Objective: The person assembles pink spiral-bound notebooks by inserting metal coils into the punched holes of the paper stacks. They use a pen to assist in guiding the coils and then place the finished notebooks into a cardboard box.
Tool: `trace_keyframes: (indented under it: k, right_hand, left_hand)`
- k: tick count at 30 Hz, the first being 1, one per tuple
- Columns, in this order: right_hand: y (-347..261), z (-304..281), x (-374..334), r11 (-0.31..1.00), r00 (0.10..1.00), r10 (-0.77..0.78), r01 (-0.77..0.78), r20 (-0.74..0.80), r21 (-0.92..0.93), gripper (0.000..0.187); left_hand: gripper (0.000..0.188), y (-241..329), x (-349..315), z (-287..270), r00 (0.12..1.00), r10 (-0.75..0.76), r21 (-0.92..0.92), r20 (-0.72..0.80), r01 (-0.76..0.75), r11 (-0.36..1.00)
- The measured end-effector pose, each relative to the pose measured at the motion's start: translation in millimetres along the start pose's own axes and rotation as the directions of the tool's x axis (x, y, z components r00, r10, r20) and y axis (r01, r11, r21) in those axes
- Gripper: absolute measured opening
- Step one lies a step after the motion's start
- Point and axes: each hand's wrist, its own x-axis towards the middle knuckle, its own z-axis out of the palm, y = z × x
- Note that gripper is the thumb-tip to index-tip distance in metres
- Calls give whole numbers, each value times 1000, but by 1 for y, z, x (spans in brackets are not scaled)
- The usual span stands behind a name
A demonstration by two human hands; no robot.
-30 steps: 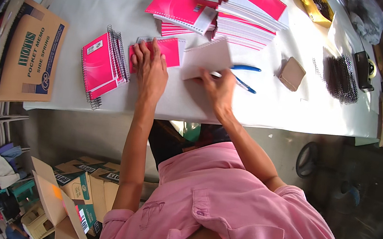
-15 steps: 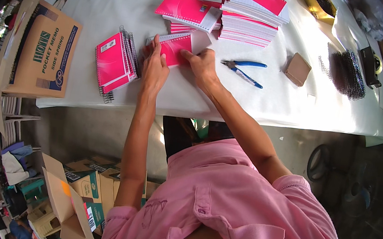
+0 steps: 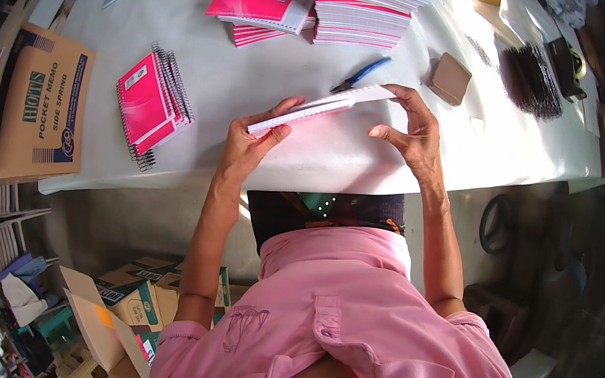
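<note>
Above the table's front edge, an unbound memo pad (image 3: 305, 113) is lifted and tilted nearly edge-on. My left hand (image 3: 246, 143) pinches its left end, thumb on the near side and fingers behind. A white flap sticks out from the pad's right end. At that flap's tip are the fingers of my right hand (image 3: 418, 132), with the thumb spread away and nothing between. Partly hidden behind the flap lie blue-handled pliers (image 3: 363, 73). Left of my hands rests a group of pink spiral-bound memo pads (image 3: 147, 103).
Stacks of pink-covered pads (image 3: 358, 24) stand at the back, with another small pile (image 3: 254, 3) beside them. A brown block (image 3: 451, 78) and black wire spirals (image 3: 532, 82) lie to the right. A carton (image 3: 42, 105) stands at the left edge; open boxes (image 3: 98, 323) sit below.
The pad has come up off the table and turned edge-on. My right hand has moved right and its thumb has left the cover. The view has shifted, so the table's things sit further left.
</note>
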Motion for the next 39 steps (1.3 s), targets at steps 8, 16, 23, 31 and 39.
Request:
trace_keyframes:
  k: [8,16,23,31,39]
  right_hand:
    - [2,0,0,835,980,-188,193,62,-516,48]
    - [3,11,9,999,998,-49,49,47,4,32]
    - [22,20,22,978,997,30,-45,78,205,35]
    - [21,28,13,978,994,99,-107,55,179,34]
    - [29,33,9,989,985,138,-143,103,41,28]
  left_hand:
    - [91,9,20,31,992,121,-112,-23,-123,986]
    - [92,1,24,41,973,223,32,-55,-222,975]
    - [93,10,31,42,991,113,39,-68,-111,993]
    - [100,6,34,48,991,129,-123,-34,-132,984]
    - [113,66,34,40,923,364,766,127,-324,555]
